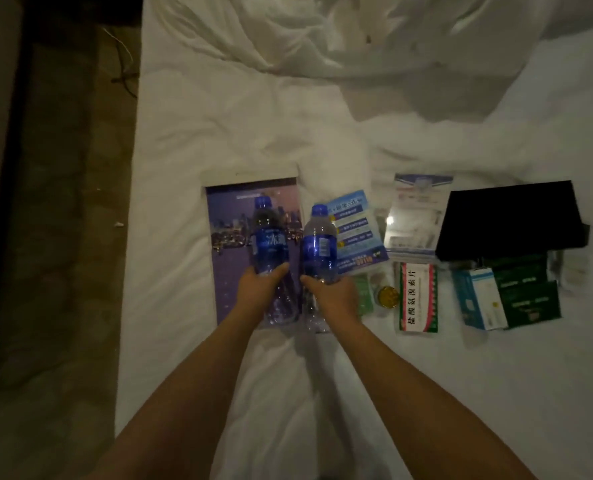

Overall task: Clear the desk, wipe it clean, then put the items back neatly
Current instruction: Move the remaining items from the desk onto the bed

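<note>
The scene is dim and grainy. The white bedsheet (219,133) is brightest; the floor (56,237) at left falls into shadow. A glare spot marks the plastic sleeve (413,220). Edges bow from wide-angle distortion.

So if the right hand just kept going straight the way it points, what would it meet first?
The right hand grips the right water bottle and points up the bed. Next in that line is probably the blue leaflet beside the bottle, though height above the sheet is unclear.
</note>
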A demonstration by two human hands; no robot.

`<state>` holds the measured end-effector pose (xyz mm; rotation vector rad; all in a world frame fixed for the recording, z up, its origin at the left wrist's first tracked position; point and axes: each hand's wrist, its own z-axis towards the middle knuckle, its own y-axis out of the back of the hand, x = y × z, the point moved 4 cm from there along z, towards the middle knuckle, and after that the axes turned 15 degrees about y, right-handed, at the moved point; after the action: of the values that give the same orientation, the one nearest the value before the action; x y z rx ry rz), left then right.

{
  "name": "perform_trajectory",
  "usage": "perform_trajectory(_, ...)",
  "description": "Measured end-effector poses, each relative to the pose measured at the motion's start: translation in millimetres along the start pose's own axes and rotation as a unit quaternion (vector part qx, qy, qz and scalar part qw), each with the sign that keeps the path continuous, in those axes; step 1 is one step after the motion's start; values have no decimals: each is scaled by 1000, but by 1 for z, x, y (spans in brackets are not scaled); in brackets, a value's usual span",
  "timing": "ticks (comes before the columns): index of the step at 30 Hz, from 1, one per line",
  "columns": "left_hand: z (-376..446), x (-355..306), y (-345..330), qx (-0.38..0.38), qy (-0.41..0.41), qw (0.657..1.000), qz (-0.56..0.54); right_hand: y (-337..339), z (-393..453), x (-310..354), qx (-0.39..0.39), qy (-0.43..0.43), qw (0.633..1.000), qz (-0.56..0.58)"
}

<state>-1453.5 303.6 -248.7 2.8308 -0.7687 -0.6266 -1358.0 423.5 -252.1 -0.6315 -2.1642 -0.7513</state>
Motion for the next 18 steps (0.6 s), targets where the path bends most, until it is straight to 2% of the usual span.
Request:
perform_trajectory(3, -2, 1, -3, -18, 15, 1000, 0, -5, 0, -2, -35, 2, 998, -44)
perform_trajectory(9, -16, 2, 9, -25, -3, 999, 24, 10, -7, 8, -23, 16, 998, -64)
perform_trajectory(14, -59, -7, 33, -50, -55, 975, 211, 54, -30, 36, 34, 52, 986, -154)
perform_trajectory(18, -115, -20, 39, -35, -133, 914, 381, 91, -71, 65, 65, 90, 966, -232)
